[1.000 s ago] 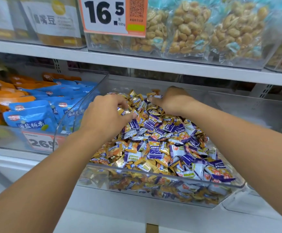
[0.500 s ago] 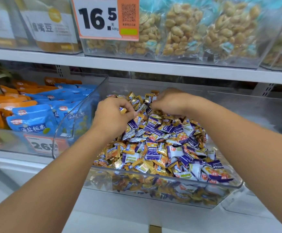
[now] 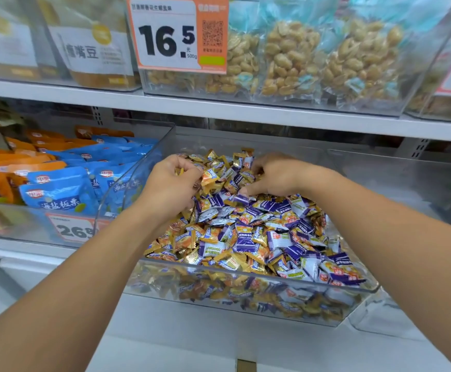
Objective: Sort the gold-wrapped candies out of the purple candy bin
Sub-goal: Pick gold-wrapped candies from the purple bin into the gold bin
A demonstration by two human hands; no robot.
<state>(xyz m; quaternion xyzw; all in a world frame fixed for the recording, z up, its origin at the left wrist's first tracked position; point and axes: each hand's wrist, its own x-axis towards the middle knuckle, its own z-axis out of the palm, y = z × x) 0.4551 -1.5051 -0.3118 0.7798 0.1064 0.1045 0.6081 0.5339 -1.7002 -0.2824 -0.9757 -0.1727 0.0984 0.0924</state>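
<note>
Gold-wrapped candies point(image 3: 184, 238) lie mixed with purple-wrapped candies point(image 3: 295, 226) in the clear plastic bin point(image 3: 245, 304) on the lower shelf, heaped highest at the back. Gold ones cluster along the left side and the far top of the pile point(image 3: 213, 157); purple ones dominate the centre and right.

Handling, as a judgement: each piece looks small, light and crinkly, with a firm core inside a thin foil pillow wrapper. The foil is probably slick, so a pinch on the crimped end seam or across the flat body should hold best. Nothing fragile, and the loose pile will shift and slide when dug into.

Orientation: no common heading. The candies lie every way, some flat, some on edge, with their long axes running between the two crimped ends and scattered in all directions.

Left hand point(image 3: 169, 185) sits at the back left of the pile, fingers curled, its grip pinching what looks like a gold candy point(image 3: 209, 175) at the fingertips, though the view is soft there. Right hand point(image 3: 275, 174) is at the back centre, fingers bent down into the candies; whether its grip holds any piece cannot be told.
</note>
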